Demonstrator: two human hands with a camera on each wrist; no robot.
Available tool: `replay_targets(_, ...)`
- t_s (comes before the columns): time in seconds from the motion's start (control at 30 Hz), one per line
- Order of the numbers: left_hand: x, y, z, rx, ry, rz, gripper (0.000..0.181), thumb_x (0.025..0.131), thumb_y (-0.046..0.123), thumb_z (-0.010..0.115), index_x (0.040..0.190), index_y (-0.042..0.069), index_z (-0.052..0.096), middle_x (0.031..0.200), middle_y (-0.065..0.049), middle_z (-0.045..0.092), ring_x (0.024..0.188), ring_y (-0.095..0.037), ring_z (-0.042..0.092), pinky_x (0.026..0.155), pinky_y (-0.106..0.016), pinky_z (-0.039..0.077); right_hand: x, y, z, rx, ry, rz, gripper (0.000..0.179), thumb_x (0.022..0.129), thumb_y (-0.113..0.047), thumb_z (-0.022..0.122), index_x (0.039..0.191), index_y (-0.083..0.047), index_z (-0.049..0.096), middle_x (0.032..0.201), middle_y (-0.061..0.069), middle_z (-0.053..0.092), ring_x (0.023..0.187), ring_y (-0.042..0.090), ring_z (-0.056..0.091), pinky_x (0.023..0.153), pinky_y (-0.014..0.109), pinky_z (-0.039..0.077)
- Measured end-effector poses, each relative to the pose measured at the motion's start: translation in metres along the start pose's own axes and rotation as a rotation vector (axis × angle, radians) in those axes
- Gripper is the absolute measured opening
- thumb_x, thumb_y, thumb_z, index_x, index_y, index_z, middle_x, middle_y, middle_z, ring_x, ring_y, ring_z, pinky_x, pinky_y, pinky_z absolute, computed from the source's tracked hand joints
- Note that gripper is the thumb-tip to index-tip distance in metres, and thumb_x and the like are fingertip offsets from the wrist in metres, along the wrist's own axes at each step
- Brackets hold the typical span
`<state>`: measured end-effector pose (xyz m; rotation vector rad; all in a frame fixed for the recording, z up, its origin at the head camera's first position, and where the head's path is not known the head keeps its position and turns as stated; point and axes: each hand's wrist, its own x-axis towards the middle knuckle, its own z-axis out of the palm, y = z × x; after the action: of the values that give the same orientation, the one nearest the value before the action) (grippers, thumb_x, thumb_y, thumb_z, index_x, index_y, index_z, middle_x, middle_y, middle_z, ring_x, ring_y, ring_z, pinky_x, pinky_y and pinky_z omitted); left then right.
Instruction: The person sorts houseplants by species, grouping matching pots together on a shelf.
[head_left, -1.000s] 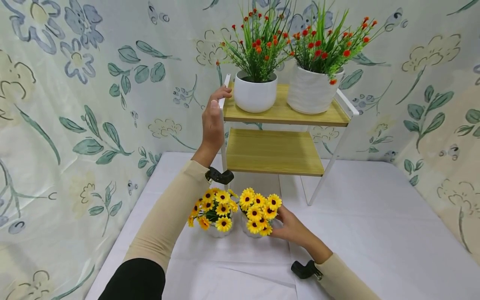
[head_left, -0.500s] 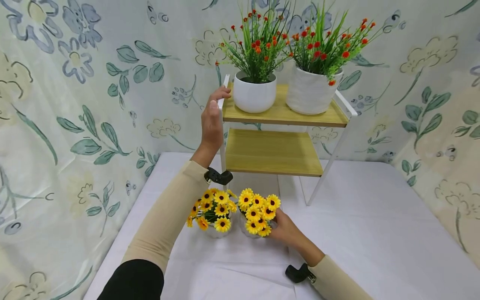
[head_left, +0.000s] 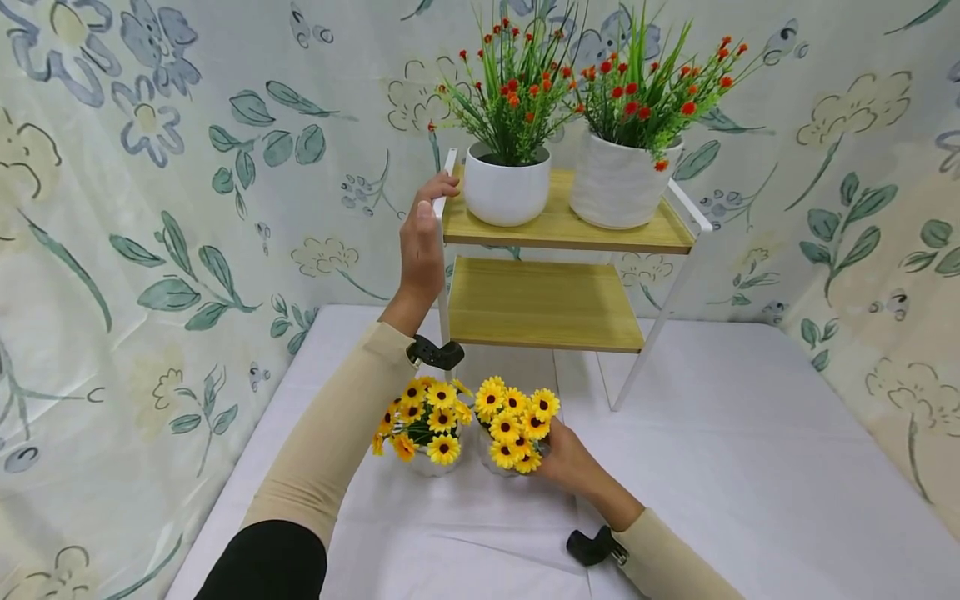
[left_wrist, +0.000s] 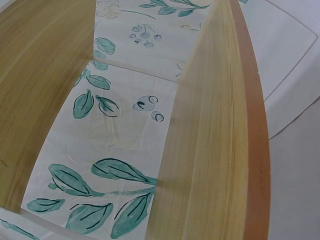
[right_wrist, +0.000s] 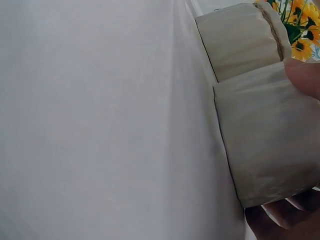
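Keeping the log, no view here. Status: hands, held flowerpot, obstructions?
Left hand grips white-framed wooden shelf, left side. Right hand holds round pale pot of yellow flowers, resting on white cloth. Possible snag: matching pot close on its left.

A wooden two-tier shelf with a white frame [head_left: 561,190] stands on the far part of the white cloth-covered table [head_left: 720,467], with floral fabric [head_left: 337,100] behind. On its upper board, the smooth round white pot of red flowers [head_left: 507,197] is left of the ridged white pot of red flowers [head_left: 621,187]. Nearer, the left small pale pot of yellow flowers [head_left: 437,419] stands just beside the right small pale pot of yellow flowers [head_left: 507,428], before the shelf's left half.
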<state>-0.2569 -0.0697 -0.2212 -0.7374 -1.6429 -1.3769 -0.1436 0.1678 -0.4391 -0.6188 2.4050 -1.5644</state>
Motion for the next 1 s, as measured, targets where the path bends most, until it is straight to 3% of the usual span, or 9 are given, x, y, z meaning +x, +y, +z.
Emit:
replay_targets(0.47,-0.0020,-0.0009,-0.0003,0.007,-0.002,-0.003,0.051,0.095,0.025,0.019,0.114,-0.010,0.052,0.131,-0.028,0.051,0.137,-0.028,0.038,0.116,-0.031,0.023,-0.0011,0.0015,0.0023,-0.053,0.060,-0.044,0.079,0.068,-0.022,0.086,0.135,-0.009,0.047,0.131,0.004,0.058,0.122,0.022,0.053,0.104,0.046,0.041)
replay_targets(0.8,-0.0002,-0.0016,0.0003,0.005,-0.002,0.004,0.051,0.095,0.026,0.020,0.114,-0.010,0.052,0.131,-0.027,0.051,0.137,-0.027,0.038,0.116,-0.031,0.022,0.0024,0.0006,-0.0023,-0.006,-0.035,-0.027,0.083,0.072,-0.021,0.084,0.141,-0.011,0.038,0.138,0.007,0.051,0.127,0.026,0.047,0.107,0.052,0.035)
replay_targets(1.0,0.0001,0.0025,0.0000,0.000,0.001,-0.006,0.052,0.095,0.026,0.020,0.114,-0.010,0.052,0.131,-0.027,0.051,0.137,-0.028,0.038,0.116,-0.031,0.023,0.0041,0.0035,-0.0024,-0.035,-0.026,-0.077,0.082,0.071,-0.022,0.085,0.139,-0.010,0.041,0.135,0.005,0.054,0.124,0.022,0.050,0.107,0.049,0.037)
